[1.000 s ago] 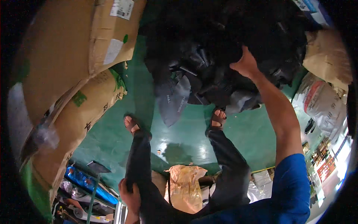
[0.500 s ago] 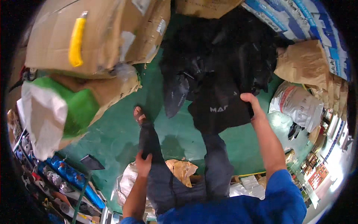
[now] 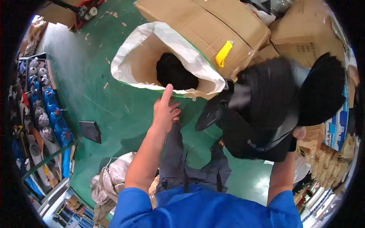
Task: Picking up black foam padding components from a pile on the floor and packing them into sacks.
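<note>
A large white sack point(image 3: 133, 49) with green on its outside stands with its mouth wide, and something black point(image 3: 175, 72) lies deep inside. My left hand point(image 3: 164, 112) is at the sack's near rim. Its thumb points up at the edge and its fingers are spread, with nothing held. On the right, my right hand point(image 3: 299, 133) grips a floppy black sheet-like piece point(image 3: 262, 140), apparently fabric. Most of those fingers are hidden behind it. Blurred black layers point(image 3: 273, 83) fan out above; I cannot tell whether they are all one held bundle.
A yellow box cutter point(image 3: 224, 53) lies on a big cardboard box point(image 3: 201, 22) behind the sack. Shelving with blue wrapped rolls point(image 3: 57, 117) runs along the left. A dark flat piece point(image 3: 90, 131) lies on the green floor, and a pale crumpled sack point(image 3: 114, 171) sits beside my legs.
My view has swung left, bringing the sack's mouth to the middle. My left hand has gone from my leg to the sack rim. My right hand has lifted the black piece, which is blurred.
</note>
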Motion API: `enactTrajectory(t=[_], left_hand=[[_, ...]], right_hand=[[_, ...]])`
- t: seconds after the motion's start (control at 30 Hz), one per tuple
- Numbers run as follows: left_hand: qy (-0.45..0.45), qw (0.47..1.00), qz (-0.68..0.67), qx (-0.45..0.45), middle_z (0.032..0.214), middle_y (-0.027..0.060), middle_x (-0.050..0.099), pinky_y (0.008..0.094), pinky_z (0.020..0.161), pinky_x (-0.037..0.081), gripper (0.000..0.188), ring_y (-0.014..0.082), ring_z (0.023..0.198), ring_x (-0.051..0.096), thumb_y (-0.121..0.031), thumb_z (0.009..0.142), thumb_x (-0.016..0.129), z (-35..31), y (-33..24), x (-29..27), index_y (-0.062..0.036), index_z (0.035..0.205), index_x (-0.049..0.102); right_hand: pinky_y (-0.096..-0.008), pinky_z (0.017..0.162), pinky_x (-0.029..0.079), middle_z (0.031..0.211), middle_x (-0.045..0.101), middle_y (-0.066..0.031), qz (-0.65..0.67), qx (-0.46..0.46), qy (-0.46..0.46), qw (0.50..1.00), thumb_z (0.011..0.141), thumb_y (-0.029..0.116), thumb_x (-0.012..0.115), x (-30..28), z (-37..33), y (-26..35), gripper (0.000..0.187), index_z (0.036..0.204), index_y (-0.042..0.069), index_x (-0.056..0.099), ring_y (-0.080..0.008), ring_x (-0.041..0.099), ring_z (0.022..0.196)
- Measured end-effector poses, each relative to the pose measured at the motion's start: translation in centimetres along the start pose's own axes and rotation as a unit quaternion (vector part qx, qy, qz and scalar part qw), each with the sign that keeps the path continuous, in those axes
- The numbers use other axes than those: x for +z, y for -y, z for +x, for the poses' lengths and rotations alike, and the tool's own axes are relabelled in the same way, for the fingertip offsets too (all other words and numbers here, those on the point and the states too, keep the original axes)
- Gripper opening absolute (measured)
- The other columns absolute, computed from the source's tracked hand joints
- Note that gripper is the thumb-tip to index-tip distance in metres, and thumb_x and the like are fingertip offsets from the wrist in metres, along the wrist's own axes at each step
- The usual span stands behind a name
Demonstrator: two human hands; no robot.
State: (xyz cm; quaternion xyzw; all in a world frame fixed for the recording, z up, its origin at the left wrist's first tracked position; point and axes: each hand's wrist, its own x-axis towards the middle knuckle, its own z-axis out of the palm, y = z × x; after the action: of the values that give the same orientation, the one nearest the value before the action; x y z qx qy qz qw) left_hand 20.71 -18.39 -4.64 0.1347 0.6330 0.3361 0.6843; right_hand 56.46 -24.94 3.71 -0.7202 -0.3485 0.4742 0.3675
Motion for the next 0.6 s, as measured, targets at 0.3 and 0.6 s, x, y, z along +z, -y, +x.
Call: enactTrajectory(t=[0.3,0.6], left_hand=[[0.003,0.997,0.02,-0.072,0.093,0.0122,0.064,0.0339,0.07,0.053,0.027,0.0228,0.08,0.064,-0.019,0.086,0.052,2.7,-0.3,-1.6,0.0038,0.1,0.057],[0.075,0.987,0.137,0.035,0.067,-0.0018,0.057,0.0261,0.056,0.04,0.021,0.0073,0.064,0.051,-0.013,0.084,0.054,-0.3,0.0,-4.5,0.0027,0.071,0.061]], right_hand=[[-0.0321,0.09,0.044,0.111,0.059,-0.008,-0.079,-0.23,0.178,0.953,0.053,0.011,0.08,16.9,8.9,16.8,0.077,0.122,-0.001,0.05,-0.0191,0.054,0.101],[-0.0296,0.094,0.041,0.11,0.059,-0.0082,-0.126,0.022,0.47,0.874,0.053,0.013,0.076,27.5,13.8,10.0,0.076,0.122,-0.004,0.049,-0.0169,0.053,0.101]])
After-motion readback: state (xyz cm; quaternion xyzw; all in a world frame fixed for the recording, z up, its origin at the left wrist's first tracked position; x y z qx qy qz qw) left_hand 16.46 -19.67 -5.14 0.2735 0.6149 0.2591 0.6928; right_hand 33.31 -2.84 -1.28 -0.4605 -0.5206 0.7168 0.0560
